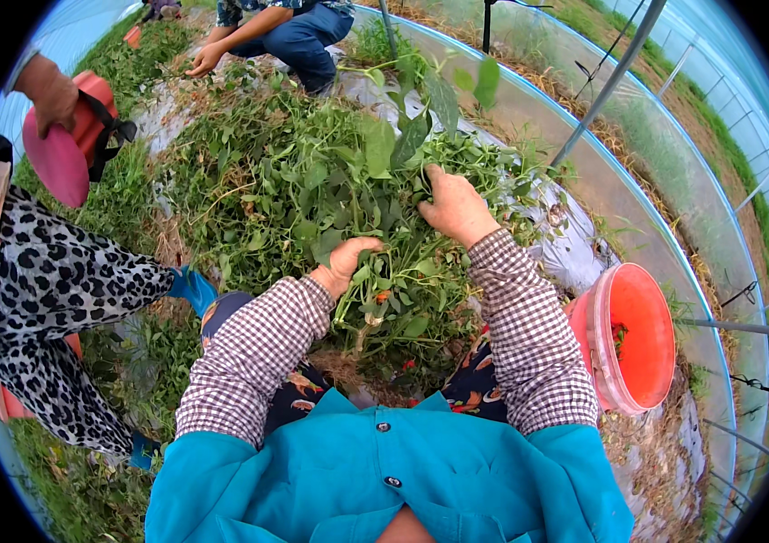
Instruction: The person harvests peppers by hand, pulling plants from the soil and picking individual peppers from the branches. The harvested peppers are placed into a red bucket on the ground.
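A bushy green plant (375,271) with many leaves and a few small red and orange fruits low in it stands right in front of me. My left hand (345,262) is closed around a bunch of its stems at mid height. My right hand (453,206) grips the upper stems and leaves a little farther away. Both forearms are in checked sleeves. A tall leafy shoot (421,118) rises above my right hand.
A red bucket (631,337) stands at my right on dry ground. On the left a person in a spotted garment (50,290) holds a pink lid (55,161) by another red bucket. A crouching person (285,32) reaches into the plants ahead. Greenhouse poles (611,86) and plastic sheeting run along the right.
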Tool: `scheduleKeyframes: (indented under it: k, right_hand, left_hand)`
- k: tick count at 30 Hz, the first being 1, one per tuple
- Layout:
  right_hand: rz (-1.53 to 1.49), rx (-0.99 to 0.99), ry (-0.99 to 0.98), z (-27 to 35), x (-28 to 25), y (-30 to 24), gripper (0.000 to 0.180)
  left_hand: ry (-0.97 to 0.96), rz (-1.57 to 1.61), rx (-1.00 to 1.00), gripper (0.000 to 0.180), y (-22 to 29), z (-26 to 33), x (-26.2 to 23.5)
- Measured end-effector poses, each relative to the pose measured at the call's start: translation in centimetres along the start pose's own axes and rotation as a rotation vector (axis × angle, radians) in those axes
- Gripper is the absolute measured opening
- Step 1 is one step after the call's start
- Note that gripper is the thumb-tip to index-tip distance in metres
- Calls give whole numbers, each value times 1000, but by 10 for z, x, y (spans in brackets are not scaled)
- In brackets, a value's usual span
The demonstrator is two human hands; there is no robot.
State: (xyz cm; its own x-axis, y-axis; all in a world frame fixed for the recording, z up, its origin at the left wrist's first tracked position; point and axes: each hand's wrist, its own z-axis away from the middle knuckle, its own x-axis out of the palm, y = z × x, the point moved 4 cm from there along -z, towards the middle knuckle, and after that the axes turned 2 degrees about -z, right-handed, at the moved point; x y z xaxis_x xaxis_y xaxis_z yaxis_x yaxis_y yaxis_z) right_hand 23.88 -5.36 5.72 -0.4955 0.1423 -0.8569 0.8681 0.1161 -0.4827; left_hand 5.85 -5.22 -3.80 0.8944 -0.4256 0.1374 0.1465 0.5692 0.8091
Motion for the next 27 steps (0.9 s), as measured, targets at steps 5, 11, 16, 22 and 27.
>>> scheduleKeyframes:
  k: [5, 11, 16, 22, 27]
  right_hand:
    - [-39, -28, 16, -1, 3, 13, 39]
    - [-14, -23, -137, -2, 4, 18, 43]
    - [-70, -50, 49, 2, 1, 18, 33]
    - [-370, 73, 109, 2, -9, 27, 30]
    - [-1381, 453, -113, 9, 9, 11, 25]
  left_hand:
    - [-14, -19, -3, 27, 6, 11, 0]
    - [-58, -99, -48, 39, 0, 13, -8]
    - [-79, -64, 2, 39, 10, 18, -8]
    - [-60, -66, 46, 35, 11, 13, -5]
    - [-120, -6, 39, 41, -6, -3, -23]
